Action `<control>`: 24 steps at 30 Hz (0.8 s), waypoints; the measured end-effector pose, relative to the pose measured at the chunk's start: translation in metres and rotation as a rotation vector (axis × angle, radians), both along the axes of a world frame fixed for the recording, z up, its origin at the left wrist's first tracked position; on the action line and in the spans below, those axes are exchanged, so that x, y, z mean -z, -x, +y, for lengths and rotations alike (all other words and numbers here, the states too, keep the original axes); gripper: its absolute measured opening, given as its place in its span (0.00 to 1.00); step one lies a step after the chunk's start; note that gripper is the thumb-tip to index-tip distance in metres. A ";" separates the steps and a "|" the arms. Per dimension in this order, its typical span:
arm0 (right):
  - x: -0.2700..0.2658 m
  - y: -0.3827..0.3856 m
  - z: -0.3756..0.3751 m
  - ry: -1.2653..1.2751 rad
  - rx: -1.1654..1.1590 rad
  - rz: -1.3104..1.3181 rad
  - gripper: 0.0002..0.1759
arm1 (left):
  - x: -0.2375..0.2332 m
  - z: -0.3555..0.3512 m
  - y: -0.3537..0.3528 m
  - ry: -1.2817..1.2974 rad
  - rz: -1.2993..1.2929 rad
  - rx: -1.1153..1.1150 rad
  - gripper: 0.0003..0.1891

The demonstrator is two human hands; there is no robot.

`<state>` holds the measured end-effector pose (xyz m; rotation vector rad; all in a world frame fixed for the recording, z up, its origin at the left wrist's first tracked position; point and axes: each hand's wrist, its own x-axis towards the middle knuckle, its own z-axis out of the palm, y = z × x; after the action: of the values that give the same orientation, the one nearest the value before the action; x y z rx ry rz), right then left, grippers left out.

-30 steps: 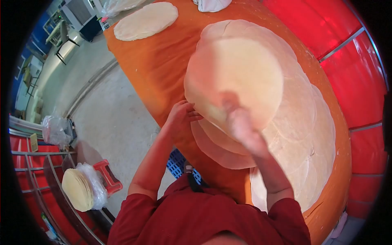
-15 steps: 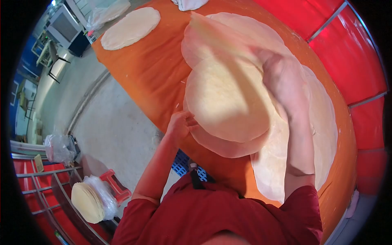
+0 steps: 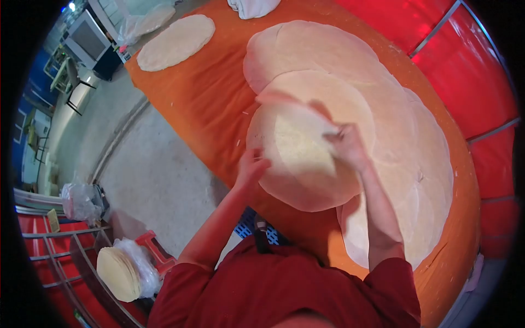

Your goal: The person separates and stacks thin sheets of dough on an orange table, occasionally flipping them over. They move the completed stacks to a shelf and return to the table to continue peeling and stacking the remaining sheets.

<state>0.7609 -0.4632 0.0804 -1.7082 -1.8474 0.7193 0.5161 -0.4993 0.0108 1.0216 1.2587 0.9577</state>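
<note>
Thin, round, pale sheets (image 3: 415,164) that look like dough lie overlapping on an orange cloth-covered table (image 3: 202,115). In front of me, a round sheet (image 3: 301,142) lies on top of the pile, its far part lifted and blurred by motion. My right hand (image 3: 345,143) is closed on this sheet near its right side, above the pile. At the left rim of the same sheet, my left hand (image 3: 254,164) has its fingertips pinched on the edge.
Another round sheet (image 3: 176,42) lies at the table's far left, near a plastic bag (image 3: 130,28). A white cloth (image 3: 254,6) is at the far edge. Lower left are a stack of round sheets (image 3: 116,274), a red stool (image 3: 156,252) and metal rails. Red panels (image 3: 454,65) stand at right.
My right hand has come back from the far right toward me and lower left. The sheet's raised far part has moved nearer, uncovering the sheets behind. My left hand has shifted slightly right.
</note>
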 end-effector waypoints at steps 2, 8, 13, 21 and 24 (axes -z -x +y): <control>-0.082 0.013 0.001 -0.337 -0.070 -0.357 0.04 | 0.008 -0.007 0.018 0.016 0.031 -0.116 0.15; -0.053 0.060 -0.072 -0.463 -0.199 -0.694 0.23 | 0.001 -0.015 0.039 0.615 -0.849 0.122 0.21; 0.077 0.073 -0.121 -0.460 -0.303 -0.368 0.26 | -0.008 -0.028 0.022 0.586 -1.031 0.292 0.32; 0.013 0.047 -0.082 -0.140 -0.147 -0.334 0.06 | -0.006 -0.023 0.013 0.456 -1.253 0.406 0.32; -0.047 0.081 -0.113 -0.447 -0.548 -0.568 0.04 | -0.039 -0.033 -0.011 0.400 -1.311 0.427 0.32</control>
<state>0.6796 -0.5767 0.1274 -1.1834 -2.6661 -0.0372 0.5272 -0.5326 0.0503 0.1670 0.0878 0.7355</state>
